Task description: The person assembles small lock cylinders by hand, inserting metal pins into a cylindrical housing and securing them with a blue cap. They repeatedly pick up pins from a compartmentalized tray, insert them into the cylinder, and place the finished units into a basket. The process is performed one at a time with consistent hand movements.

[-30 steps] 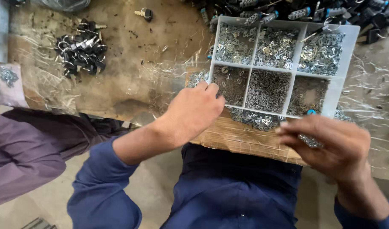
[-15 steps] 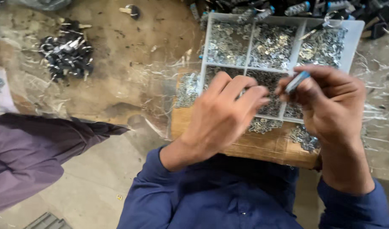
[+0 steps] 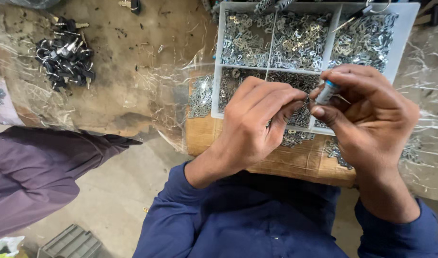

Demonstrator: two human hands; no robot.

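Left hand (image 3: 257, 124) now nearer right hand (image 3: 367, 114), small cylinder (image 3: 327, 91) tilted, blue tip up-right.

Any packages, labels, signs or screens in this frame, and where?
No labels, signs or screens show.
Compartment tray: white plastic, rectangular, at top right, full of small metal parts.
Plastic wrap: clear, crinkled, over the workbench.
Bag corner: white and green, bottom left on the floor.
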